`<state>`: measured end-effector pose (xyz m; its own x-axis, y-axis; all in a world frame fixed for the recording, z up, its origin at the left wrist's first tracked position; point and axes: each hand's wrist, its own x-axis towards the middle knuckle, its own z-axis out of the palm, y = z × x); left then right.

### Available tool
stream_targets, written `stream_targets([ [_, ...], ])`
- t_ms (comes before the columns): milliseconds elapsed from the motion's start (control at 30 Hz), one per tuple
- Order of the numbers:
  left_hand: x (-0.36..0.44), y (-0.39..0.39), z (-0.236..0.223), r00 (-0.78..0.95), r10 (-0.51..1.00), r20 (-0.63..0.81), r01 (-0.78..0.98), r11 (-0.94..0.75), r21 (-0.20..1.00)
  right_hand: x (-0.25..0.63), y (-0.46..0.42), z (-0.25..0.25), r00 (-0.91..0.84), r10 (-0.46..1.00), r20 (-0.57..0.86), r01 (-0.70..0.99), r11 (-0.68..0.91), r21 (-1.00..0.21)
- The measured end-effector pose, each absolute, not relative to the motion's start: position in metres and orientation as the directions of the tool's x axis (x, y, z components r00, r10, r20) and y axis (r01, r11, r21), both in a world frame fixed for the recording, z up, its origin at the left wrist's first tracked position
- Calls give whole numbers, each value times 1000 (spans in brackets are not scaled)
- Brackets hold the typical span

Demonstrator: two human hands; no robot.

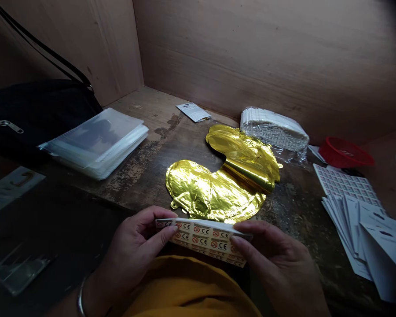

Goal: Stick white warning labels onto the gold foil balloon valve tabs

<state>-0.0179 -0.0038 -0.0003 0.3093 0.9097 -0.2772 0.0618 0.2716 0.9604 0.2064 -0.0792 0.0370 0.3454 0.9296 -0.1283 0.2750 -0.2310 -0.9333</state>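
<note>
Between my two hands is a sheet of CE label stickers [201, 237], bent along its upper edge, with rows of red warning signs and CE marks facing me. My left hand [140, 240] pinches its left end between thumb and fingers. At the right end, my right hand [273, 259] grips it the same way. Just beyond the sheet lies a shiny gold foil balloon [214, 189], flat on the worn wooden table [141, 176]. Its far part is folded over and creased, and a small tab sticks out near my left hand.
A stack of clear plastic sleeves [102, 141] lies at left, beside a black bag [36, 114]. Behind the balloon are a wrapped white bundle [273, 127] and a small printed card [193, 112]. At right are a red basket [345, 152], another sticker sheet [346, 182] and white cards [383, 246].
</note>
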Motion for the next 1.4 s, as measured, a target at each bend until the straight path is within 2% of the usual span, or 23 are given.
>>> stream_targets([
  [200,-24,1,-1,384,888,-253,177,198,964,210,-79,42,317,948,-36,470,-190,-862],
  [267,-26,2,0,393,904,-167,230,79,970,211,-78,44,279,959,47,572,-126,-810],
  [333,-27,3,2,370,929,-19,281,-93,955,212,-78,45,256,958,130,645,-69,-761],
  [400,-28,3,6,376,925,63,278,-177,944,214,-77,46,236,962,137,628,-44,-777],
  [467,-28,2,8,419,908,-30,211,-65,975,214,-77,45,211,977,9,505,-102,-857],
  [533,-27,1,9,443,870,-215,131,174,976,213,-76,44,165,969,-184,317,-228,-921],
  [600,-24,0,8,434,830,-349,75,353,933,212,-76,42,123,938,-323,161,-341,-926],
  [633,-23,0,6,428,822,-375,57,390,919,212,-76,41,115,927,-356,117,-369,-922],
  [733,-25,3,0,444,815,-371,79,377,923,211,-74,36,136,916,-377,98,-391,-915],
  [833,-34,11,-9,453,819,-353,192,297,935,210,-74,29,193,911,-364,97,-387,-917],
  [900,-39,15,-10,342,912,-228,305,123,945,207,-74,24,236,906,-351,81,-378,-922],
  [933,-39,15,-8,268,960,-85,378,-23,926,205,-75,22,253,906,-341,72,-369,-927],
  [1000,-34,11,2,239,936,257,536,-348,769,199,-75,17,251,913,-322,58,-346,-936],
  [1033,-29,9,8,309,868,388,571,-495,655,196,-75,15,237,921,-308,60,-330,-942],
  [1100,-15,3,19,540,758,365,544,-646,536,190,-74,11,204,942,-266,92,-289,-953],
  [1167,-2,2,24,683,696,219,484,-657,579,186,-73,8,159,957,-242,151,-266,-952],
  [1267,6,6,22,719,695,-10,470,-476,743,190,-72,10,72,970,-233,287,-244,-926],
  [1400,3,12,19,697,686,-210,471,-217,855,200,-67,21,27,997,-70,557,-73,-827],
])
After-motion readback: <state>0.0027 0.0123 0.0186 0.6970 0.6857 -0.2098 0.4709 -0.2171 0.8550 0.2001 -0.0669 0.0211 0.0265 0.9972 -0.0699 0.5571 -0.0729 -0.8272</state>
